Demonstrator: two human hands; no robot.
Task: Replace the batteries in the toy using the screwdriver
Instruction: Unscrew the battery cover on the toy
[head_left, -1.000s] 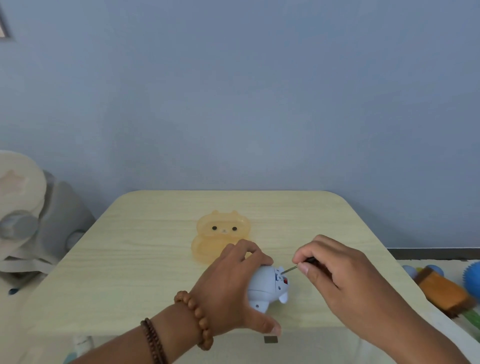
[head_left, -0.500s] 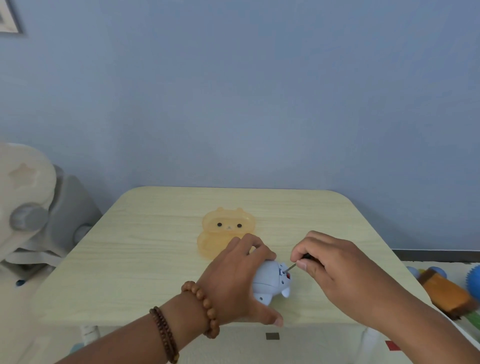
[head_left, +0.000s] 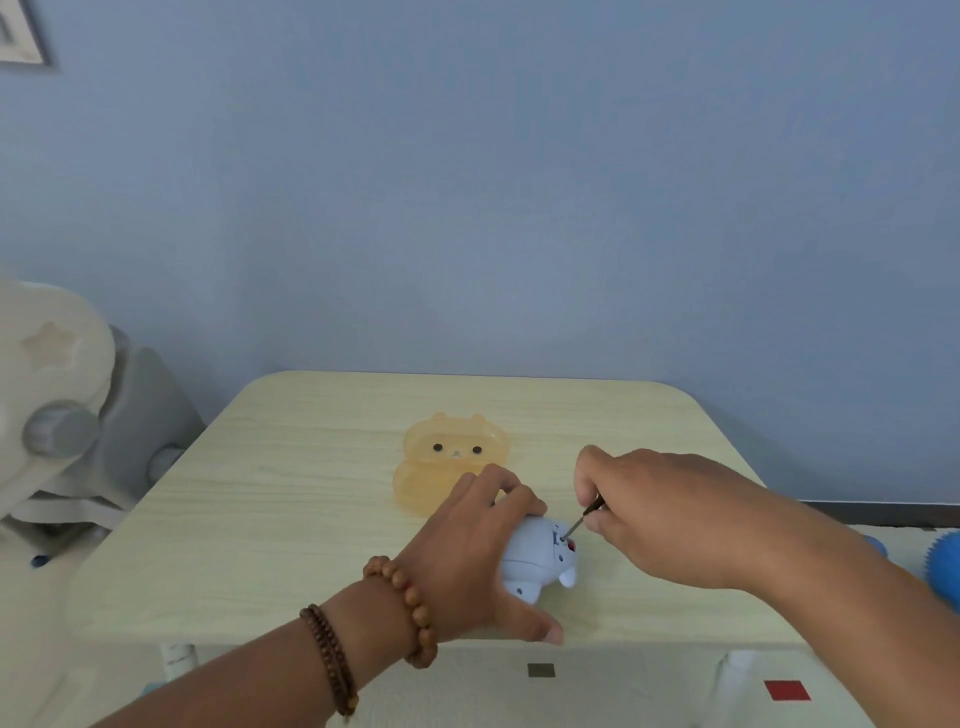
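My right hand (head_left: 670, 512) now higher than half second ago, wrist raised, fingers pinched on screwdriver (head_left: 586, 517); shaft steeper, tip in underside of toy (head_left: 540, 558). My left hand (head_left: 467, 551) unchanged, fingers wrapped over toy, thumb at near table (head_left: 260, 519) edge. Toy sits near-centre, close to near edge. Orange bear case (head_left: 447, 460) just beyond left hand. Open table left and far; narrower strip right. Grey chair (head_left: 88, 415) off left edge.
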